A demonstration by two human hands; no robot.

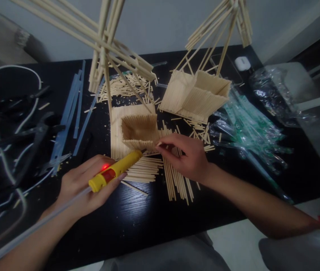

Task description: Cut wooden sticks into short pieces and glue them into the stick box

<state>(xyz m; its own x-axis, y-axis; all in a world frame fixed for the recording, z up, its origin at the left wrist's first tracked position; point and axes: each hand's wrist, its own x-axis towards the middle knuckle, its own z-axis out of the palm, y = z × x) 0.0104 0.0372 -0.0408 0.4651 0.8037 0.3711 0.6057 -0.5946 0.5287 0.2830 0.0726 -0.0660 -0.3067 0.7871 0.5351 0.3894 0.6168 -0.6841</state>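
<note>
My left hand (84,186) grips a yellow glue gun (114,170) with a red light glowing on it. Its tip points at the front lower edge of a small open box made of wooden sticks (140,131). That box stands on a flat panel of sticks (117,120). My right hand (184,156) pinches a thin wooden stick (150,153) against the same front edge, just right of the gun's tip. Loose sticks (176,180) lie under and in front of my right hand. A clear glue stick (29,229) trails from the back of the gun.
A larger stick structure (196,96) stands at the back right of the black table (137,218). Tall stick frames (106,37) rise overhead. Blue strips (72,105) and pliers (29,131) lie left, with white cables (13,71). Crumpled plastic bags (247,128) lie right.
</note>
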